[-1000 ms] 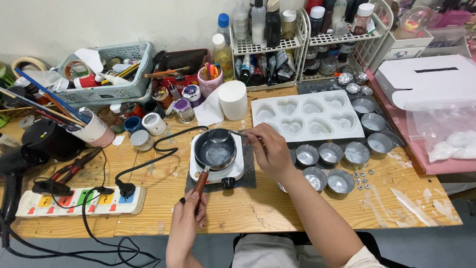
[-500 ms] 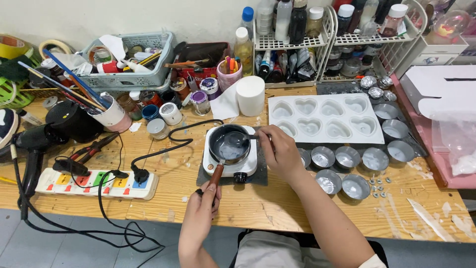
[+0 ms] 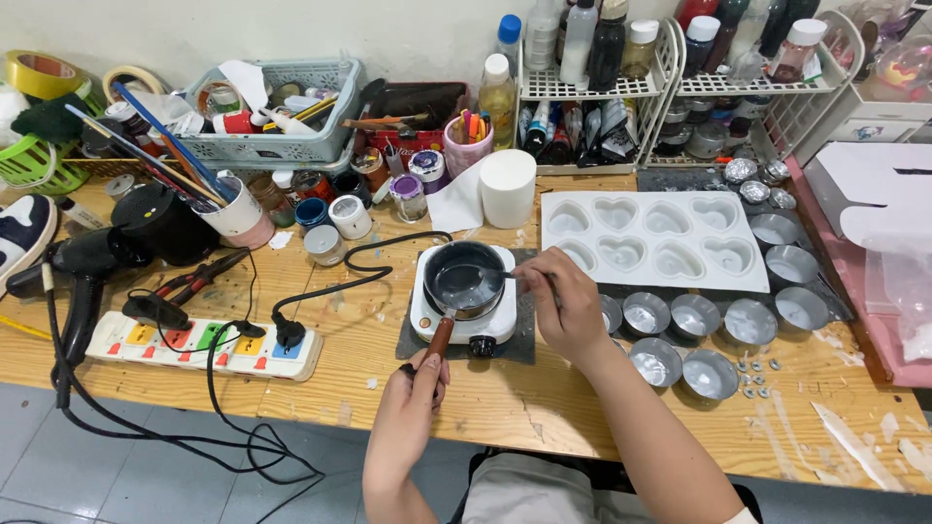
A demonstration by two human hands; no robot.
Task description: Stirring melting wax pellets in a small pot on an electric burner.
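Observation:
A small dark pot (image 3: 464, 281) with clear liquid sits on a white electric hot plate (image 3: 464, 320) on a grey mat. My left hand (image 3: 413, 408) grips the pot's brown wooden handle (image 3: 440, 338) at its near end. My right hand (image 3: 566, 303) holds a thin stirring tool (image 3: 507, 277) whose tip reaches into the pot from the right. A white silicone mould with heart-shaped cavities (image 3: 649, 238) lies just beyond my right hand.
Several small round metal tins (image 3: 695, 315) stand right of the hot plate. A white roll (image 3: 508, 187), jars, a cup of brushes (image 3: 233, 209) and a basket crowd the back. A power strip (image 3: 199, 343) with black cables lies at the left. Wire racks of bottles (image 3: 621, 68) stand behind.
The camera view has shifted, so the table appears lower and further right. Both hands keep their hold on the pot handle and the stirring tool; the tool's tip stays in the pot.

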